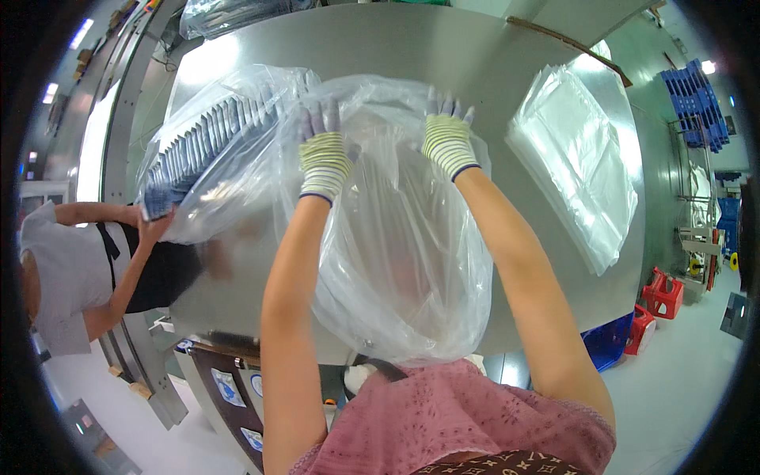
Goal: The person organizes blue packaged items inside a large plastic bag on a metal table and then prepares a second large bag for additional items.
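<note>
A large clear plastic bag [400,269] lies spread on the metal table in front of me, its lower end close to my body. My left hand [323,150], in a striped glove with pale purple fingers, rests on the bag's upper left part, fingers stretched out. On its upper right edge is my right hand [450,134], gloved alike, with the fingers spread. Neither hand grips anything. Just left of my left hand, another clear bag [261,178] holds a row of several dark flat packets [210,142].
A person in a white top stands at the table's left, hands [150,226] on the packets' near end. A stack of flat clear bags [582,162] lies on the right of the metal table [467,47]. Red stools [663,293] and a blue bin [608,344] stand beyond.
</note>
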A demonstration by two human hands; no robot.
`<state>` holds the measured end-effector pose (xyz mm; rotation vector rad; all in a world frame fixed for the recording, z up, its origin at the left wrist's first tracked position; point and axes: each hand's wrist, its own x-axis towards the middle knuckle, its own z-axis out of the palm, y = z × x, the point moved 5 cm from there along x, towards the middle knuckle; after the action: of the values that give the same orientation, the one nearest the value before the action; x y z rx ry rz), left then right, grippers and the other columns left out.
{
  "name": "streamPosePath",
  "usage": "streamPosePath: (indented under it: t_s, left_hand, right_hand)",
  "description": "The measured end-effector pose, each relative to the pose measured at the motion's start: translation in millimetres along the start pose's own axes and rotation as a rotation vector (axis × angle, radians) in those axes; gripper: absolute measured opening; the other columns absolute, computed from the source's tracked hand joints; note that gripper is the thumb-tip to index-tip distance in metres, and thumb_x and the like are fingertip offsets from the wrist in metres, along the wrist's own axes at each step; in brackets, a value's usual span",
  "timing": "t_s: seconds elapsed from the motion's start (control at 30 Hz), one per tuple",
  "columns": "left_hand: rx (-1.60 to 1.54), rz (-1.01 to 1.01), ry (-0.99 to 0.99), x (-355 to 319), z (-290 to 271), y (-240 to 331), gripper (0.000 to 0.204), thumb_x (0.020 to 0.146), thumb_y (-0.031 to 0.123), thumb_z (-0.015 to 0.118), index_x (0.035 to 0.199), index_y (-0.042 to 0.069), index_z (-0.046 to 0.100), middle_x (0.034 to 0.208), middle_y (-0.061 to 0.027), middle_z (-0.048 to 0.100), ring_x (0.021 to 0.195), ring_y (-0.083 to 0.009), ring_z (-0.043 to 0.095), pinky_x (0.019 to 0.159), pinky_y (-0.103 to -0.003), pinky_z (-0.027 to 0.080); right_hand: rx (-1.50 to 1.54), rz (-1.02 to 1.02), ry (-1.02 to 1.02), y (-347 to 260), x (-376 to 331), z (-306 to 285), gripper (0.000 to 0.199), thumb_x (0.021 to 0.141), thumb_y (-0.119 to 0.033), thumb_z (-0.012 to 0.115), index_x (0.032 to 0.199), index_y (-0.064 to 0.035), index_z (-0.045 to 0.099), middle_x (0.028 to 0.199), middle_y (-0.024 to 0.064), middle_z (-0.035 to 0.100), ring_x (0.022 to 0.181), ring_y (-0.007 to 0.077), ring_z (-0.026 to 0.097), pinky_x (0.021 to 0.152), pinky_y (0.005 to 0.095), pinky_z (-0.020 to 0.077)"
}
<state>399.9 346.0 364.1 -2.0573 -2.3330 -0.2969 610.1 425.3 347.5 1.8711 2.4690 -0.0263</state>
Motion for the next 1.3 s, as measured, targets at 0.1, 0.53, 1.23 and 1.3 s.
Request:
streamPosePath:
  t_s: [0.1, 0.53, 1.23, 1.3]
  left_hand:
    - [0.031, -0.171, -0.246, 5.4, 39.9, -5.8, 0.1, 0.075, 0.04, 0.073, 0.151, 0.01, 0.016, 0.155, -0.0196, 0.016, 0.144, -0.0397, 0.012, 0.114, -0.053, 0.02]
    - [-1.255, -0.152, -0.694, 25.7, 106.5, -79.0, 0.024, 0.081, 0.0, 0.055, 0.102, 0.001, 0.067, 0.084, -0.0014, 0.065, 0.075, -0.0115, 0.055, 0.07, -0.028, 0.047]
    - [-0.284, 0.354, -0.631, -197.8, 105.9, 93.0, 0.066, 0.081, 0.029, 0.065, 0.143, 0.03, 0.04, 0.153, -0.0155, 0.024, 0.139, -0.0419, 0.023, 0.108, -0.067, 0.016]
    - [-0.245, 0.352, -0.554, -197.6, 104.1, 94.1, 0.065, 0.082, 0.028, 0.065, 0.142, 0.03, 0.04, 0.152, -0.0147, 0.026, 0.139, -0.0412, 0.024, 0.108, -0.066, 0.017]
  right_hand:
    - [0.118, 0.044, -0.262, 14.2, 20.3, 56.3, 0.082, 0.079, -0.03, 0.07, 0.146, -0.0063, 0.03, 0.129, 0.0239, 0.054, 0.118, 0.0338, 0.055, 0.107, 0.0534, 0.0338]
    - [0.117, -0.328, -0.253, 162.8, 40.1, 162.9, 0.023, 0.087, -0.008, 0.048, 0.1, -0.0009, 0.066, 0.091, 0.0192, 0.069, 0.084, 0.0316, 0.066, 0.075, 0.0383, 0.0521]
    - [0.025, -0.278, -0.401, -36.1, 11.9, 109.1, 0.064, 0.088, -0.051, 0.053, 0.143, -0.0211, 0.038, 0.154, 0.0094, 0.023, 0.142, 0.0368, 0.02, 0.11, 0.0635, 0.0184]
    - [0.117, -0.301, -0.091, -35.3, 12.8, 85.9, 0.054, 0.089, -0.047, 0.054, 0.131, -0.0135, 0.056, 0.146, 0.0115, 0.042, 0.137, 0.0343, 0.035, 0.109, 0.0618, 0.0239]
